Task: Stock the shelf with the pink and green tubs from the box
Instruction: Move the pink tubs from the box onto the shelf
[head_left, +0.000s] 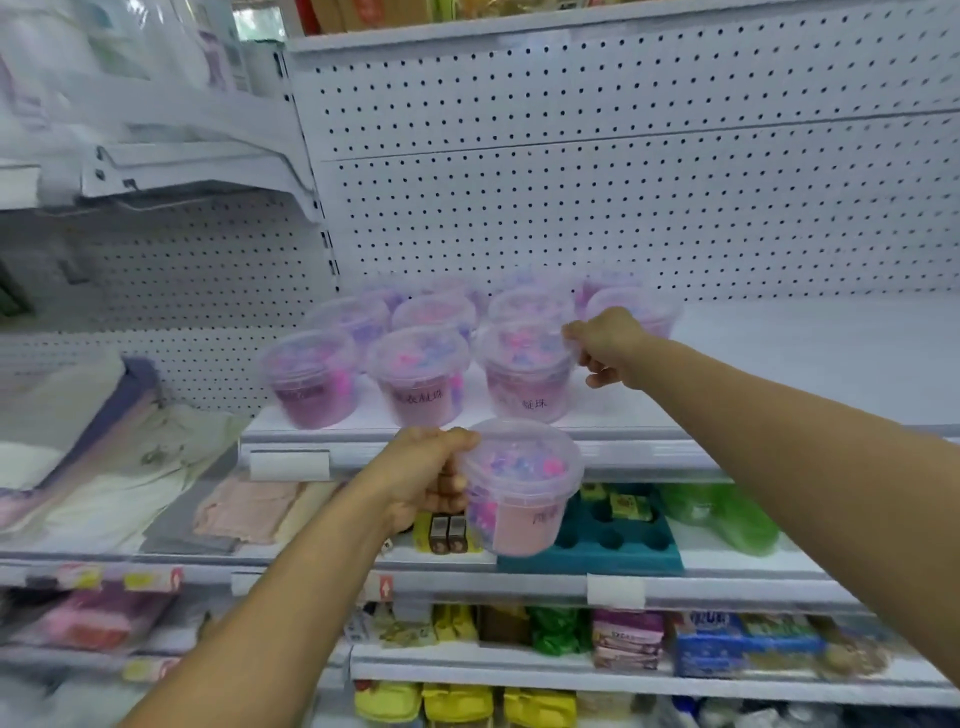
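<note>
The left hand (421, 475) has its grip closed round the side of a clear-lidded pink tub (522, 488), fingers wrapped just under the rim, thumb up by the lid edge. That tub hangs in the air, slightly tilted, in front of the price rail of the white shelf (779, 358) and below its surface, not resting on anything. The right hand (605, 345) reaches further in; its grip is pinched narrow on the lid rim of the front right tub (524, 371), which stands upright on the shelf. Just beside it to the left stand two more front tubs (415, 374), and behind them further rows of the same pink and purple tubs, blurred, run back toward the pegboard wall (623, 156). They fill the left part of the shelf; its right part is bare white board. On the shelf beneath, just behind the held tub, sits a teal tray (618, 545) with round holes, with green packets (727, 519) to its right. To the left, on a neighbouring shelf, lie folded cloths (104, 441). Lower shelves carry assorted packets, too blurred to identify.
</note>
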